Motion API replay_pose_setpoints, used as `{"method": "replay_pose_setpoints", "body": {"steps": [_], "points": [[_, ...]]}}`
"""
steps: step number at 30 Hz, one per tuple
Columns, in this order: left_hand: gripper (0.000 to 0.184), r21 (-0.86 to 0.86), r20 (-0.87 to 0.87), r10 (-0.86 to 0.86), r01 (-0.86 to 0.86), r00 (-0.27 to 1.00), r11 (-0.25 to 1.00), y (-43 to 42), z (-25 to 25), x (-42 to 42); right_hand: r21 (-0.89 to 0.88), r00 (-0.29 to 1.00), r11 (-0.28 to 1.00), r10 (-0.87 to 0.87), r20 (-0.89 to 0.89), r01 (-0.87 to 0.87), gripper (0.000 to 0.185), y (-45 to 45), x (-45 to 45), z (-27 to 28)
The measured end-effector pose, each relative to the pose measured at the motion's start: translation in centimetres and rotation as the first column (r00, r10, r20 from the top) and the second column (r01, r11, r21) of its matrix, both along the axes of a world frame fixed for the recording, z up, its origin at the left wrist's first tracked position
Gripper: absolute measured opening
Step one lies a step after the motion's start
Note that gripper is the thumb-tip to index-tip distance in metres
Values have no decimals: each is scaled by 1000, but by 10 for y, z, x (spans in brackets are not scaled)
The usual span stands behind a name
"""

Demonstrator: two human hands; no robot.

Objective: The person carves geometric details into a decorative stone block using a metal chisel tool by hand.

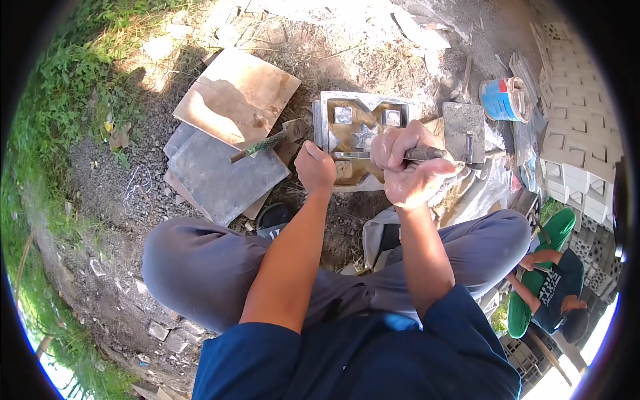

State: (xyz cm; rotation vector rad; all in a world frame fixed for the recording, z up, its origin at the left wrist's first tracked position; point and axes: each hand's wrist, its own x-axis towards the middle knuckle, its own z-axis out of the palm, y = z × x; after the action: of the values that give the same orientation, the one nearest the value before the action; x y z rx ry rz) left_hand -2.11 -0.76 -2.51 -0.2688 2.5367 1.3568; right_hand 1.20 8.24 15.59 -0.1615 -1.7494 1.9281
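A metal mould frame lies on the ground ahead, with square blocks and a star-shaped piece inside it. My right hand is wrapped round a tool with a dark handle; its flat metal blade points left across the mould. Beside the mould's left edge, my left hand is closed, and what it holds, if anything, is hidden. Just left of that hand is a hammer with a green-wrapped handle, its head near the mould.
Tiles and a brown board lie at the left. A trowel and a blue tin stand out at the right. Another person sits at the far right, near stacked pale blocks.
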Motion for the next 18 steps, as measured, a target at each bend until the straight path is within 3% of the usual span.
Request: {"method": "replay_pose_setpoints", "body": {"steps": [4, 7, 9, 11, 14, 17, 18], "points": [[48, 7, -9, 48, -48, 999, 999, 2, 1, 2, 105, 998, 993, -55, 28, 52, 79, 1, -10, -10], [56, 46, 46, 15, -17, 999, 999, 0, 7, -5, -92, 997, 996, -8, -81, 0, 77, 5, 6, 4], [61, 52, 106, 35, -40, 994, 998, 0, 11, -2, -61, 998, 997, -42, -57, 38, 76, -6, 1, -12], [60, 33, 112, 28, -32, 993, 999, 3, 19, 1, 74, 994, 991, -108, -12, 109, 76, 0, 4, -8], [56, -32, 111, 42, -39, 993, 999, -2, 15, -1, -20, 986, 996, -94, -135, 92, 73, -5, 12, -2], [45, -55, 37, -13, 15, 999, 998, 3, 0, -1, 88, 993, 990, -115, 8, 114, 73, 4, 7, -6], [45, -42, 23, -10, 11, 1000, 999, 8, 2, -9, 20, 984, 989, -143, -106, 146, 71, 4, 13, -1]]}}
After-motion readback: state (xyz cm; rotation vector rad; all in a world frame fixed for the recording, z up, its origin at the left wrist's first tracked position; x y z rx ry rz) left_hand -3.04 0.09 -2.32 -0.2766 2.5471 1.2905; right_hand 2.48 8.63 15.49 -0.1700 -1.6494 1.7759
